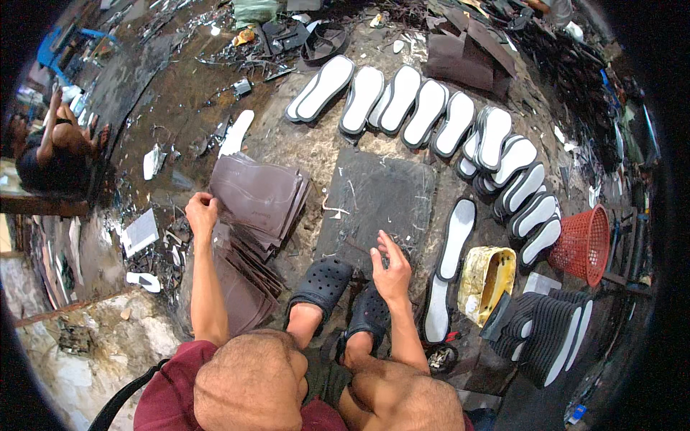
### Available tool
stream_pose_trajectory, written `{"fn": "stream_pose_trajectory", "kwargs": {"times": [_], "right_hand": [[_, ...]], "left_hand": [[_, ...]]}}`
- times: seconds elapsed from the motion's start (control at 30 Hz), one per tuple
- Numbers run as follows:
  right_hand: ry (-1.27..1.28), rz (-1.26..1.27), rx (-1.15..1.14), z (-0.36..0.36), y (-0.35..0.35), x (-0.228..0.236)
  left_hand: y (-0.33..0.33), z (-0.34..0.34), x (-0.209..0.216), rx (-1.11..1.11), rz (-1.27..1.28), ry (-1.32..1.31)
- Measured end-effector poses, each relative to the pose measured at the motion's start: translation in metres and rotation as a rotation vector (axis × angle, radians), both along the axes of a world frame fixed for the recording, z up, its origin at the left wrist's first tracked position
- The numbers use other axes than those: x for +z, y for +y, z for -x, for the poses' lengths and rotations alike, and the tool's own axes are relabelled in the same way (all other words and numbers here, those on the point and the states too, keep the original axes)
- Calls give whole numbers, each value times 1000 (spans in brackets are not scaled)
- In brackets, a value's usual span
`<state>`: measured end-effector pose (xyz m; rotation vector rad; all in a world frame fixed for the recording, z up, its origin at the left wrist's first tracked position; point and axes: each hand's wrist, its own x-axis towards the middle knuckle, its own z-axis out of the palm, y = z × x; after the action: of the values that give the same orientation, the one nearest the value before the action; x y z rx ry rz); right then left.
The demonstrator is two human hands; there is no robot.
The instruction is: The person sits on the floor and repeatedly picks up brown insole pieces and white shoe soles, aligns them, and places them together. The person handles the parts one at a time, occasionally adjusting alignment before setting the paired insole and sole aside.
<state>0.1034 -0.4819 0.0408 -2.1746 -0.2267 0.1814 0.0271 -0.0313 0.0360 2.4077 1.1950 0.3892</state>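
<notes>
The person's bare knees [248, 381] are nearest, on the near side of the dark mat [381, 187], with black clogs [321, 287] at its near edge. To the right of the mat, and nearer than it, stands a stack of black soles [550, 334]; between that stack and the mat are a cut-open yellowish container [471, 291] and two white-topped soles [456, 237] laid end to end. The right hand [392, 276] hangs over the mat's near right corner, its grip apart and holding nothing. Left of the mat lie overlapping piles of brown sheets [255, 194]; at their outer edge the left hand [203, 212] has its grip together, clamped on the edge of the upper pile. A red basket [582, 241] stands well to the mat's right. Beyond the mat, a row of white-topped black soles [425, 121] curves from its far side round to its right. Farther past it sits folded brown material [460, 57], and well off to its left another person [54, 154] is seated.
</notes>
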Motion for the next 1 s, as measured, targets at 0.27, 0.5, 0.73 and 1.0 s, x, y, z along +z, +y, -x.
{"fn": "stream_pose_trajectory", "kwargs": {"times": [0.27,0.5,0.73,1.0], "right_hand": [[275,-770,270,-14,50,26],[376,-841,-541,-22,-10,-34],[498,-674,-696,-14,-58,-44],[337,-453,-549,-24,-73,-36]], "left_hand": [[-252,-85,81,-653,1197,-461],[-262,-100,28,-870,405,-104],[-261,-66,-40,-1107,70,-44],[-226,-78,-54,-1330,16,-85]]}}
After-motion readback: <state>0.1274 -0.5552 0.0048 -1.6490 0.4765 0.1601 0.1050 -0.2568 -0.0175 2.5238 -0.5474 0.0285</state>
